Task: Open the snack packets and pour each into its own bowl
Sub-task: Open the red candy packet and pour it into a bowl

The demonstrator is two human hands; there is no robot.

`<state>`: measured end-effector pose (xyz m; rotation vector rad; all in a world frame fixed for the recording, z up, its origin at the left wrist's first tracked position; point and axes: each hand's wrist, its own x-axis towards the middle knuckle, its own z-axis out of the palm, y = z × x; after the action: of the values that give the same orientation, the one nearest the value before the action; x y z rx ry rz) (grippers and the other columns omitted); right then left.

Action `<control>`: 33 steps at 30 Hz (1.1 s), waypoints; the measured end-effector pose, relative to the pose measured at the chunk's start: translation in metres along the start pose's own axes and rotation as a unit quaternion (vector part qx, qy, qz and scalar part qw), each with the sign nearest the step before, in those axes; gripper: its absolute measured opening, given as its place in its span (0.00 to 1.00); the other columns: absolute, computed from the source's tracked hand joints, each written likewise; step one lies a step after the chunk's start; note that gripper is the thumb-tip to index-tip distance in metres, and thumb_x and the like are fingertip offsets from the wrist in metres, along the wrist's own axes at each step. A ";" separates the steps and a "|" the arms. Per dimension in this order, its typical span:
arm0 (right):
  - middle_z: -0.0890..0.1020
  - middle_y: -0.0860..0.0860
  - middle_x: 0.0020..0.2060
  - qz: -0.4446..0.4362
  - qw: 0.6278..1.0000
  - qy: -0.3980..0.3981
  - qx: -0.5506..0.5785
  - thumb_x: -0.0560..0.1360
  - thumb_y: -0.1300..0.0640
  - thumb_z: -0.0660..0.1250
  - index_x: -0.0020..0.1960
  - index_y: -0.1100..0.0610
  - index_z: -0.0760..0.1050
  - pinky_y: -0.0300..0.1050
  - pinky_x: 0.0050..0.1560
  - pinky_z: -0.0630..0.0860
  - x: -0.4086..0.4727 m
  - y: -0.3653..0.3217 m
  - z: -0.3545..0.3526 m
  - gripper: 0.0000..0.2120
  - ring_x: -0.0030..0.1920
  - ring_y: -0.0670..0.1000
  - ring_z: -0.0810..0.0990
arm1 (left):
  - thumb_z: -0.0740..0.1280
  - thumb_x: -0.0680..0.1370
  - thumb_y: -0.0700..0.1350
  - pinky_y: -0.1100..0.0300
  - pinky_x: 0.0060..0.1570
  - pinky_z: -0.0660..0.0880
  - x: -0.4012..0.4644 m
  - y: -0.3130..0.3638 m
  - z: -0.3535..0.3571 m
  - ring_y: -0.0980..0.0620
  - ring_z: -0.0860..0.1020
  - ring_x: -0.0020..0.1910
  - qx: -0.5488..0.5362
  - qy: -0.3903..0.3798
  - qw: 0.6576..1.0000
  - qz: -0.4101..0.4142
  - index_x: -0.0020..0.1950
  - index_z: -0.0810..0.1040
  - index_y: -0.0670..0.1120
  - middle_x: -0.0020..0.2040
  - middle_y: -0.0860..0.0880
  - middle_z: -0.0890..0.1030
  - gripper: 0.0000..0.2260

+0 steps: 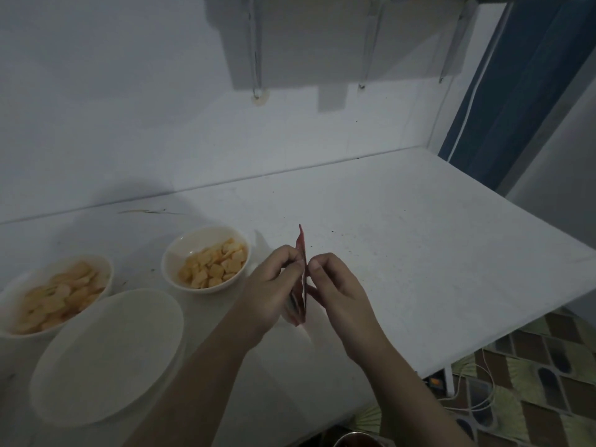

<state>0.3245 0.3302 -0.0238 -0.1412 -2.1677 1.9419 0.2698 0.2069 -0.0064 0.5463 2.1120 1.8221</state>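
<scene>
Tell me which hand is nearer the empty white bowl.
Left. The left hand, pinching the red snack packet, is just right of the empty white bowl; the right hand pinches the packet's far side, farther away.

Both forearms are bare to the frame edge, and the left hand [269, 287] and right hand [335, 290] wear nothing.

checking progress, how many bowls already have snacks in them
2. One filled bowl sits just left of the hands; another filled bowl is at the far left edge. The nearest bowl looks empty.
</scene>
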 end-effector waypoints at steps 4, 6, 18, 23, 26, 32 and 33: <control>0.78 0.45 0.38 -0.014 1.000 -0.011 -0.023 0.83 0.50 0.59 0.42 0.50 0.75 0.57 0.57 0.76 0.006 -0.009 -0.008 0.13 0.43 0.47 0.77 | 0.60 0.82 0.43 0.57 0.35 0.73 0.001 0.003 0.006 0.50 0.73 0.35 -0.017 0.013 1.000 0.014 0.41 0.72 0.46 0.35 0.45 0.73 0.10; 0.77 0.45 0.37 -0.014 1.000 -0.016 -0.024 0.83 0.50 0.58 0.42 0.50 0.75 0.57 0.54 0.76 0.007 -0.011 -0.011 0.13 0.42 0.46 0.76 | 0.60 0.81 0.43 0.60 0.39 0.70 0.000 0.005 0.009 0.54 0.72 0.37 -0.011 0.019 1.000 0.023 0.39 0.73 0.50 0.36 0.51 0.72 0.11; 0.72 0.49 0.32 -0.087 0.984 -0.014 -0.155 0.81 0.62 0.58 0.40 0.62 0.69 0.35 0.34 0.65 0.006 -0.010 -0.014 0.12 0.32 0.42 0.67 | 0.55 0.83 0.41 0.69 0.30 0.65 -0.006 0.008 0.012 0.56 0.67 0.33 0.128 0.013 0.991 0.032 0.39 0.65 0.42 0.36 0.47 0.67 0.12; 0.70 0.55 0.31 -0.086 0.989 -0.003 -0.116 0.81 0.64 0.59 0.39 0.65 0.68 0.32 0.33 0.64 0.003 -0.011 -0.013 0.12 0.33 0.44 0.66 | 0.57 0.80 0.41 0.65 0.31 0.67 -0.007 0.008 0.010 0.59 0.68 0.28 0.066 -0.006 0.997 0.033 0.37 0.66 0.42 0.31 0.53 0.67 0.12; 0.69 0.45 0.29 -0.079 0.990 0.026 -0.112 0.80 0.64 0.60 0.36 0.61 0.67 0.32 0.32 0.64 0.004 -0.014 -0.010 0.13 0.31 0.42 0.65 | 0.57 0.76 0.45 0.60 0.35 0.67 -0.005 0.004 0.015 0.54 0.69 0.33 0.001 0.017 1.000 0.026 0.37 0.68 0.42 0.32 0.50 0.68 0.10; 0.66 0.44 0.26 -0.041 0.984 0.051 -0.165 0.78 0.64 0.60 0.33 0.55 0.63 0.34 0.30 0.61 0.007 -0.014 -0.019 0.16 0.28 0.42 0.63 | 0.56 0.80 0.43 0.55 0.43 0.67 -0.002 0.004 0.014 0.51 0.69 0.39 -0.015 0.033 0.999 0.013 0.39 0.68 0.41 0.36 0.48 0.69 0.11; 0.67 0.45 0.26 -0.042 0.981 0.039 -0.185 0.78 0.64 0.60 0.34 0.56 0.64 0.34 0.30 0.61 0.007 -0.016 -0.019 0.15 0.28 0.42 0.63 | 0.55 0.80 0.41 0.57 0.40 0.65 -0.001 0.007 0.014 0.52 0.67 0.37 0.008 0.022 0.999 0.024 0.39 0.66 0.40 0.35 0.48 0.67 0.11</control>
<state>0.3235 0.3484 -0.0054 -0.1816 -2.4161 1.4463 0.2778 0.2199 -0.0019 0.5715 2.1604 1.8616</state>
